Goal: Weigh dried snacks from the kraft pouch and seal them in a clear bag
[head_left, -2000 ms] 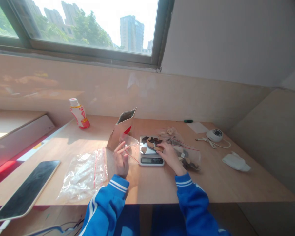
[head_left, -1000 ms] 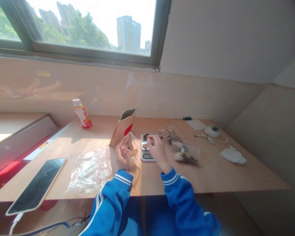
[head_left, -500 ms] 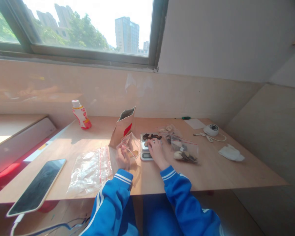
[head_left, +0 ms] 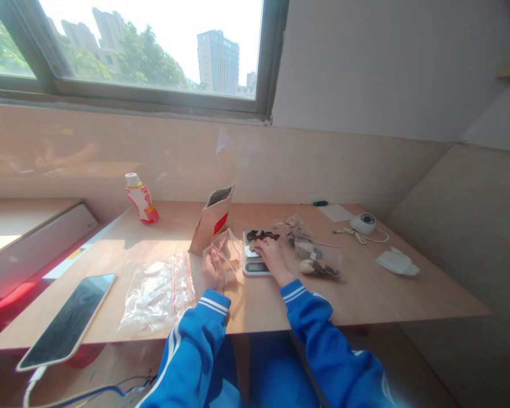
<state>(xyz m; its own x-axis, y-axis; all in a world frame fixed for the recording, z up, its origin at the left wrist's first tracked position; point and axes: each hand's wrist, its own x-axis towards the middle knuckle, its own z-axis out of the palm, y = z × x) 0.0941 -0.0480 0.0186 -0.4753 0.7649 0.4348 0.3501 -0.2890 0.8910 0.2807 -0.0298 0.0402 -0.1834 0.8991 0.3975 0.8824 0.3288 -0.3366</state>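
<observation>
My left hand [head_left: 213, 271] is closed on the edge of a clear zip bag [head_left: 228, 245], whose mouth gapes; a small yellowish piece shows low in it. Just right of the bag lies a white digital scale [head_left: 250, 255] with a dark display. Dark brown dried slices [head_left: 261, 234] are heaped along the scale's far side. Over the scale, my right hand [head_left: 273, 256] reaches in with fingers bent and close together, tips at a small pale-brown piece near the heap. What sits between those fingertips is too small to make out.
Filled zip bags [head_left: 321, 267] lie right of the scale. A brown paper pouch [head_left: 210, 221] stands open behind my left hand. Flat plastic bags [head_left: 159, 294], a phone [head_left: 70, 323] and a bottle [head_left: 141, 198] are leftward. A white camera-like device [head_left: 363, 224] and crumpled tissue [head_left: 397, 262] lie rightward.
My right hand has shifted very slightly on the scale, uncovering more of its display. My left hand keeps hold of the bag. The view has moved a little.
</observation>
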